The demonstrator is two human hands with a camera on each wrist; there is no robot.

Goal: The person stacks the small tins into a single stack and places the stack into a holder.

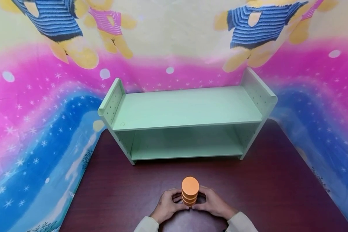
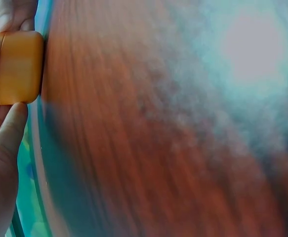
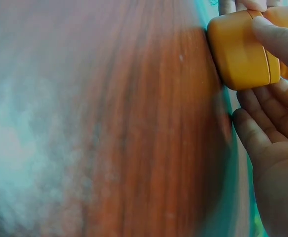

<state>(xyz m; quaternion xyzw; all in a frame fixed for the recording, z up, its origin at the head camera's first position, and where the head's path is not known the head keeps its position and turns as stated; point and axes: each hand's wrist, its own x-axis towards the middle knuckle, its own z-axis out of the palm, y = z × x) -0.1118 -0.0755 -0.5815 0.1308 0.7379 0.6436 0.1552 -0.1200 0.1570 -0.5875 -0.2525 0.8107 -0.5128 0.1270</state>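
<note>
Upright on the dark table stands a stack of round orange containers [image 1: 190,186], each with a smooth, rounded edge. From the left side my left hand [image 1: 168,204] holds the stack, its thumb reaching round the near side. My right hand [image 1: 214,203] grips the opposite side in the same way, and the two thumb tips almost meet in front. The left wrist view has the bottom container [image 2: 20,66] resting on the wood, with fingers against its sides. A lid seam shows on the lowest container [image 3: 240,52] in the right wrist view. Contents are hidden.
Behind the stack stands a pale green two-level shelf [image 1: 179,108] with raised side panels. The reddish-brown table [image 1: 119,190] extends around it. A colourful cloth backdrop [image 1: 168,54] with cartoon bears hangs at the back and along both sides.
</note>
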